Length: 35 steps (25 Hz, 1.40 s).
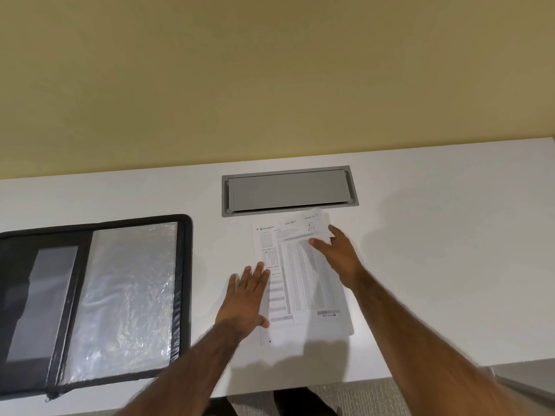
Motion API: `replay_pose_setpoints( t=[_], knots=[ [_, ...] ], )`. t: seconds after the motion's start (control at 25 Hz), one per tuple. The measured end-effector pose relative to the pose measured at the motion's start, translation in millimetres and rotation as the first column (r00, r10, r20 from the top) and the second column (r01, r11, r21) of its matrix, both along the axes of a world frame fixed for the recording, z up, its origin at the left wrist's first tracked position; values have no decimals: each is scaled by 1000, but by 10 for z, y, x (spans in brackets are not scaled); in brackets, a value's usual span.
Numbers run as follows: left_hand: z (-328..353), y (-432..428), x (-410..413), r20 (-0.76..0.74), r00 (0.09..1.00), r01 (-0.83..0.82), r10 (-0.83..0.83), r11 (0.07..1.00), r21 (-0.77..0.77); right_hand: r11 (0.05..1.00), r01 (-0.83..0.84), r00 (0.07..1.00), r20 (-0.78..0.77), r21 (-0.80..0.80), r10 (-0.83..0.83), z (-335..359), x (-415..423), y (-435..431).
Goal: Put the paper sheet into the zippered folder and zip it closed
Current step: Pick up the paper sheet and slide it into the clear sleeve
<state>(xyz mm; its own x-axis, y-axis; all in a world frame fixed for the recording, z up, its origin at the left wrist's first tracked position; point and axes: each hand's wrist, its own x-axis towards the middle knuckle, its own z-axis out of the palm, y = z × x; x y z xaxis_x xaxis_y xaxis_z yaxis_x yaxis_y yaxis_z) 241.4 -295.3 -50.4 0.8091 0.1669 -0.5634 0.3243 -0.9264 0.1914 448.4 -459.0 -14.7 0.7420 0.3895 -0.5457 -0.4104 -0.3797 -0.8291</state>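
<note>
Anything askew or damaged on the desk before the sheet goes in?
Only the paper sheet: it lies slightly skewed, its far right corner lifted at the right hand. The zippered folder lies open and looks intact.

White counter (pixel 435 235) sat against a plain yellow wall (pixel 270 70); grey cable hatch (pixel 288 190) recessed in it, grey carpet (pixel 360 397) below.

Both hands (pixel 249 292) (pixel 336 250) flat, fingers spread

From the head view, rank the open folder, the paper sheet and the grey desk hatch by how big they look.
1. Open folder, largest, though cut off at the left edge.
2. Paper sheet.
3. Grey desk hatch; close to the sheet in area, and farther from the camera, so this order is unsure.
</note>
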Motion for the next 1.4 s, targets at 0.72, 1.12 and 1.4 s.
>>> replay_pose_setpoints(
  t=[0.72, 1.12, 1.4],
  knots=[
    [1237, 119, 656, -123, 510, -234, 851, -1, -972, 957, -12, 997, 74, 288, -10, 1025, -59, -448],
    [1351, 86, 561, -28, 418, -237, 908, 79, -968, 957, 170, 971, 124, 233, -203, 952, -245, -207],
    [1269, 90, 505, 12, 440, -244, 898, 133, -961, 962, 167, 969, 145, 214, -200, 886, -313, -199]
  ],
)
